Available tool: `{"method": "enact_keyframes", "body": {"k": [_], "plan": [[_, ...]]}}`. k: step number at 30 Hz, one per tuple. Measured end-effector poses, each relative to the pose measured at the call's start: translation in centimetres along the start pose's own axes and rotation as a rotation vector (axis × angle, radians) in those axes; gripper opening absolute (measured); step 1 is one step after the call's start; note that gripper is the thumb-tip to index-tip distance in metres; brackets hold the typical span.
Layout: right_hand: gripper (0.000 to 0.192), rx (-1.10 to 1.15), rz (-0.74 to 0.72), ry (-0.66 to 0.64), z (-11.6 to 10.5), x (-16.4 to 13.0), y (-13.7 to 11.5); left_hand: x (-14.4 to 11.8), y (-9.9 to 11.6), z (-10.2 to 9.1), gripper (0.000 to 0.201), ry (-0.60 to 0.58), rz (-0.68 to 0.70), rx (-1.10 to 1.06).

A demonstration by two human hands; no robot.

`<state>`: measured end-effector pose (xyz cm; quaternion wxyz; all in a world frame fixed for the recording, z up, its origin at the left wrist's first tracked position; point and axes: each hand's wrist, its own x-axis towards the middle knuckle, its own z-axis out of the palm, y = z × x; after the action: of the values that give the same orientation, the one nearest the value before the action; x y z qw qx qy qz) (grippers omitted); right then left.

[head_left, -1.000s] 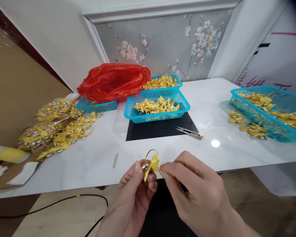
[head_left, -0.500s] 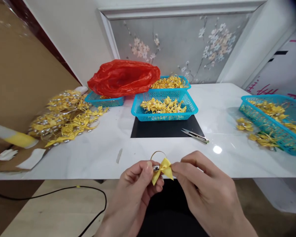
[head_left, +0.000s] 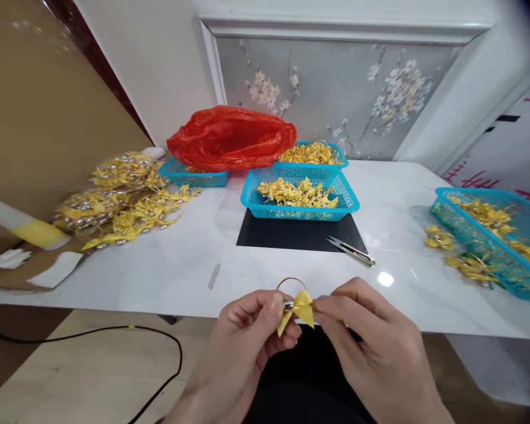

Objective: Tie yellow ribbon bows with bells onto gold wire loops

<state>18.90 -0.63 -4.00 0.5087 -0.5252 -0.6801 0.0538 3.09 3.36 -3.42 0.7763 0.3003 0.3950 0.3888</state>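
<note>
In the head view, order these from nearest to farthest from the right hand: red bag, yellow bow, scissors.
1. Yellow bow: just left of the right hand.
2. Scissors: ahead, on the table.
3. Red bag: farther back, toward the left.

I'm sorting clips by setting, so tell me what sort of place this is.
Likely a small handcraft workspace: the left hand holds a yellow bow, a blue basket nearby holds many more, and snips lie partly on a black mat.

Yellow ribbon bow (head_left: 302, 302) in left hand (head_left: 252, 334), tails down; silver bead (head_left: 287, 305) alongside; thin loop (head_left: 291, 279) above.
</note>
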Motion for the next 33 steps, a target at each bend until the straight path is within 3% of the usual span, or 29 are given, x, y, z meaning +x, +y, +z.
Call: {"method": "enact_keyframes", "body": {"k": [9,25,33], "plan": [[0.014,0.128,0.131,-0.06,0.2,-0.8,0.5,-0.1,-0.6,-0.1,0.019,-0.009,0.011,-0.042],[0.027,0.203,0.108,-0.155,0.1,-1.8,1.3,-0.1,-1.1,-0.2,0.017,-0.086,-0.062,-0.135],[0.023,0.187,0.113,-0.161,0.3,-1.9,1.1,-0.1,-0.9,0.0,0.016,-0.084,-0.047,-0.141]]}}
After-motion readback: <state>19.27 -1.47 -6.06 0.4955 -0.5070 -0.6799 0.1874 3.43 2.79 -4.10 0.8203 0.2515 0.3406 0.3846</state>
